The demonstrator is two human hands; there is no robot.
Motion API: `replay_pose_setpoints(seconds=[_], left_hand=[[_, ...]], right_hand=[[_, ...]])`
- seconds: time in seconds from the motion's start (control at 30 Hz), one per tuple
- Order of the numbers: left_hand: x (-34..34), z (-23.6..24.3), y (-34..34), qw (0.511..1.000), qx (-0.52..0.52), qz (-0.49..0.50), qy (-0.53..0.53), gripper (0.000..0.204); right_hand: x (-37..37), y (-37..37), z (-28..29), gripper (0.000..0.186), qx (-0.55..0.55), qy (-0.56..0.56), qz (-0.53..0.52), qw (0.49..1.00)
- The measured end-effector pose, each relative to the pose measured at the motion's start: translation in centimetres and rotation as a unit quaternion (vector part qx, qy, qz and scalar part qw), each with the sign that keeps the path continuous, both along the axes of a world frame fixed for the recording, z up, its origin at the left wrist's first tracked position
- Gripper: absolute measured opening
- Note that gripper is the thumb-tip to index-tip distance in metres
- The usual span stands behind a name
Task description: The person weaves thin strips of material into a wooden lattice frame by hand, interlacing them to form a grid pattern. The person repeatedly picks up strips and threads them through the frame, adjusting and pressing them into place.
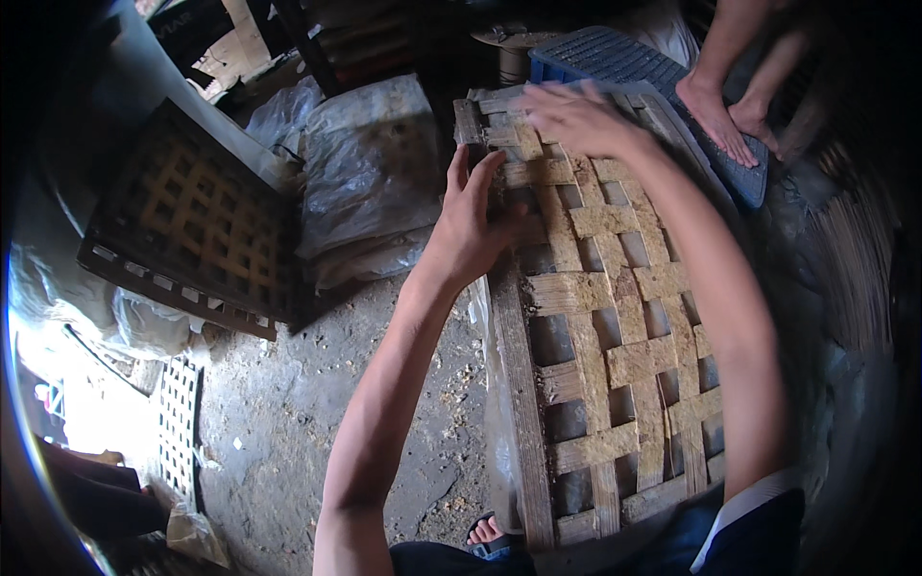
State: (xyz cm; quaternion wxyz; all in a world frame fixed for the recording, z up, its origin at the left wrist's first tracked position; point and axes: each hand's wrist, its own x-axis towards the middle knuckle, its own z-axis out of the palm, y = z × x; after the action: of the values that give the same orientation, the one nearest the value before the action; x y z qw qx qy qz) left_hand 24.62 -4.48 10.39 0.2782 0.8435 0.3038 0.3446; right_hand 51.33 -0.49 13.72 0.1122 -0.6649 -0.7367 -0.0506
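Observation:
A woven lattice tray of flat, pale brown strips in a wooden frame lies lengthwise before me, running from my lap away to the far side. At its left rail rests my left hand, with fingers apart and the thumb reaching over the weave; neither finger nor thumb wraps round anything I can see. Over the tray's far end my right hand is stretched out flat, its fingers spread and blurred by motion. Whether the right palm presses on the strips I cannot tell. Grey material shows through the gaps in the weave.
Another lattice tray leans at the left, beside stacked plastic-wrapped bundles. A white perforated panel stands lower left. Another person's bare feet rest on a blue plastic crate at the far right. Debris litters the concrete floor.

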Motion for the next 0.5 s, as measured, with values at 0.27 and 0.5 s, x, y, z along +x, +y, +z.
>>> replay_pose_setpoints(seconds=[0.27, 0.5], left_hand=[[0.8, 0.3, 0.2, 1.0, -0.004, -0.021, -0.012, 0.066], [0.4, 0.0, 0.7, 1.0, 0.026, -0.007, 0.011, 0.062]], right_hand=[[10.3, -4.9, 1.5, 0.073, 0.0, 0.007, -0.219, 0.976], [7.8, -6.0, 1.6, 0.078, -0.065, -0.093, -0.296, 0.949]])
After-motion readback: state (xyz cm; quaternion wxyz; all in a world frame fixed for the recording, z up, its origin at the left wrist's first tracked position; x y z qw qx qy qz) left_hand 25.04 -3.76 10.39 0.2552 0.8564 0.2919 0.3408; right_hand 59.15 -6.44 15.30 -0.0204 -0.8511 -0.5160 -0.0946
